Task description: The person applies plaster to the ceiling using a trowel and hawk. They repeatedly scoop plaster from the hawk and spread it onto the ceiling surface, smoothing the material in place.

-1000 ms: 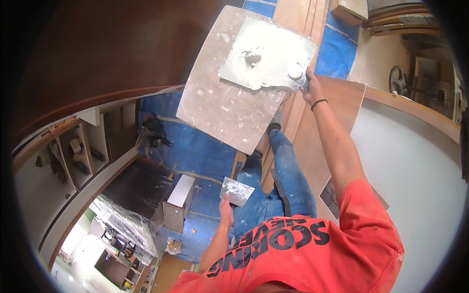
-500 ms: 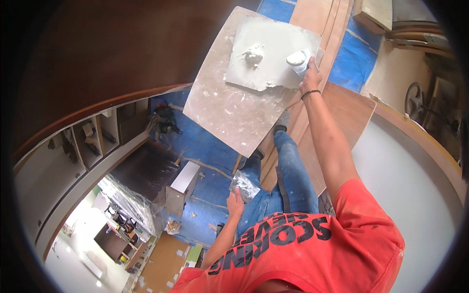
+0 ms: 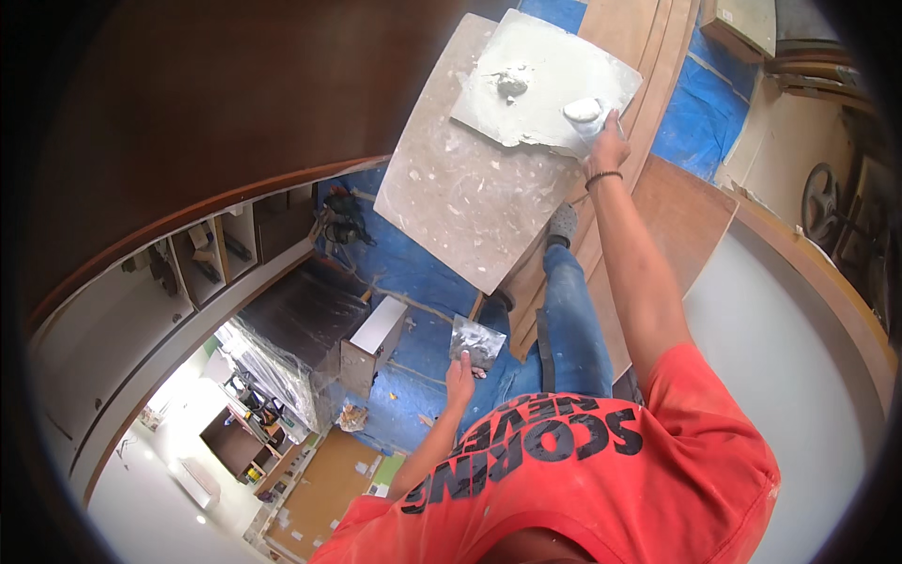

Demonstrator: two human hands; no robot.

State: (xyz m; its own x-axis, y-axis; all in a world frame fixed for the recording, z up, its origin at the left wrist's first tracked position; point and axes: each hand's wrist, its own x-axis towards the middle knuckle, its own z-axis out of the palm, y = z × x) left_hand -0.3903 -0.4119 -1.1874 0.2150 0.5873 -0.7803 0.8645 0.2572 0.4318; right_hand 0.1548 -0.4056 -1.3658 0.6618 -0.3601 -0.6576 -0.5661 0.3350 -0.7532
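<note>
Well, the scraper (image 3: 584, 128) points roughly toward ten o'clock, long axis four-to-ten; the right hand (image 3: 609, 150) grips it, arm (image 3: 644, 254) outstretched toward eleven; the left hand (image 3: 459, 380) clasps a metal plate (image 3: 478, 340).

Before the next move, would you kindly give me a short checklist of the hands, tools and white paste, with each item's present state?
1. Right hand holds the scraper: ok.
2. Scraper carries paste: ok, a white blob sits on it.
3. Left hand holds the square blade: ok, thumb on its near edge.
4. Paste on the small board lies even: not ok, a lump stands up from it.
5. Small board lies on the large board: ok.
6. Large board is firmly supported: cannot tell, its support is hidden.
</note>
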